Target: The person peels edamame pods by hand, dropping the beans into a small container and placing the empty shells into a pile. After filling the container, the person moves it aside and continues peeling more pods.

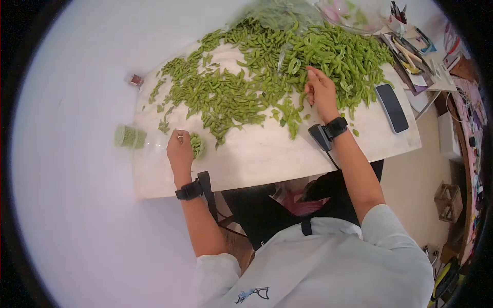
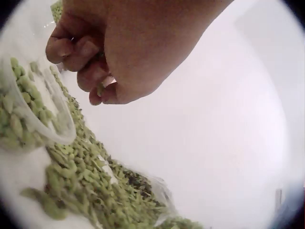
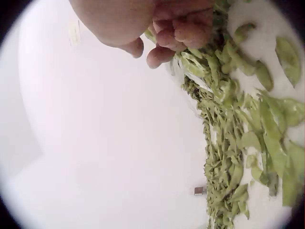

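My left hand (image 1: pixel 179 154) is above the table's left end, beside a clear tub of shelled green beans (image 1: pixel 196 146). Its fingers are curled, and in the left wrist view a bit of an edamame pod (image 2: pixel 100 88) shows between thumb and forefinger; the palm hides the rest. The tub's rim (image 2: pixel 71 129) is close by in that view. My right hand (image 1: pixel 322 92) hovers at the near edge of the big heap of edamame pods (image 1: pixel 339 56). Thumb and fingers are apart and loosely bent in the right wrist view, with nothing seen between them.
Another container of green beans (image 1: pixel 129 137) stands at the table's left edge. Opened, flattened pods (image 1: pixel 290 117) lie near the right hand. A phone (image 1: pixel 392 109) lies on the right. Tools (image 1: pixel 408 55) and a pen cup (image 1: pixel 398 23) are at the back right.
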The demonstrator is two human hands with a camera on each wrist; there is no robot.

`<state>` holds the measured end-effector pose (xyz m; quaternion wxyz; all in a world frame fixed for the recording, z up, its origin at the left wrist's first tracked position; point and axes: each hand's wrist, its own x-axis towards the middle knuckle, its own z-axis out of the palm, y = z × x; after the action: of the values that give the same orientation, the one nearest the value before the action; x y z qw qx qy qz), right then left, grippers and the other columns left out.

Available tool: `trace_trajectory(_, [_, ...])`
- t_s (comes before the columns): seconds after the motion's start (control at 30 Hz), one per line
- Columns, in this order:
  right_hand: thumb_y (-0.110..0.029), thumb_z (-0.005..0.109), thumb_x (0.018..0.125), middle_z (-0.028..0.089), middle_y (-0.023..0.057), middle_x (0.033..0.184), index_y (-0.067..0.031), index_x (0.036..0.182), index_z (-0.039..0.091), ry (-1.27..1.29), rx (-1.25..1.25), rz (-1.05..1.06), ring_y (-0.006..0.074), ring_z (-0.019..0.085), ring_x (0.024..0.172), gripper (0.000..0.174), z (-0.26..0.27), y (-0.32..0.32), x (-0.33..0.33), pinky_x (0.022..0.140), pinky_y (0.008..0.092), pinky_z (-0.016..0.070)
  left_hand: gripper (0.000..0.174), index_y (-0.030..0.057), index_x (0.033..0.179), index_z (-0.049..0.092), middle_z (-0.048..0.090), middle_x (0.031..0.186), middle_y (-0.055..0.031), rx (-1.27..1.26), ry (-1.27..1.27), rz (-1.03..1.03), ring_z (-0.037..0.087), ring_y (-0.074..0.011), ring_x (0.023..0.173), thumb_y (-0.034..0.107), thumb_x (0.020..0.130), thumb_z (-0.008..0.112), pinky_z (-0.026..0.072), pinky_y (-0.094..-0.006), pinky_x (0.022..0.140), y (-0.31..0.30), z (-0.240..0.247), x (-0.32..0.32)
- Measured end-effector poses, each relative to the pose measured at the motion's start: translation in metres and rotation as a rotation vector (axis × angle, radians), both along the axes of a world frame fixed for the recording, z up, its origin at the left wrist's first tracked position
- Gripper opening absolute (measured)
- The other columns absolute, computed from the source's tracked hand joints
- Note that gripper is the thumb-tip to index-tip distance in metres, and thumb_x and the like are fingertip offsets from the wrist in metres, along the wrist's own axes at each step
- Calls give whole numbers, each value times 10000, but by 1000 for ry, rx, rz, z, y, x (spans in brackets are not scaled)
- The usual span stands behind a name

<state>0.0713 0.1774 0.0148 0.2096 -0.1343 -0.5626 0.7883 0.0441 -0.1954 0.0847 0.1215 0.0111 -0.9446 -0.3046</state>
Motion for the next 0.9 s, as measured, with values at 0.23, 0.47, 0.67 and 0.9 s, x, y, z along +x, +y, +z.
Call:
trace_trajectory(0.23, [-238,498,958,467,-13,543,-43,1085,566,-11,25,33,52,365,375,242,5,-3,59,348,217,287,155,67,926,667,659,881,-147,-233,-10,-118,618,-315,813,118,858,537,473,-373,719,-35,-28,-18])
trace_trajectory(0.47, [-241,497,959,437,-24,519,-49,1035,569,-10,-49,-23,54,362,368,219,-17,-12,77,342,213,291,136,78,939,666,665,918,-118,-69,244,-288,625,-311,864,126,847,578,486,-375,739,33,5,-28])
trace_trajectory(0.67, [-237,491,961,429,-27,537,-42,1028,560,-24,-39,-19,53,351,382,218,-21,-10,78,353,215,298,207,75,1016,637,664,963,-113,-12,135,-540,628,-296,880,144,837,561,484,-372,757,105,-19,-91])
trace_trajectory(0.9, [-236,474,966,421,-32,553,-46,1048,561,-85,0,-20,56,353,406,225,-21,-13,82,383,217,316,339,114,1147,606,628,1111,-137,-166,12,-493,599,-306,990,120,818,527,488,-403,812,143,-54,-164])
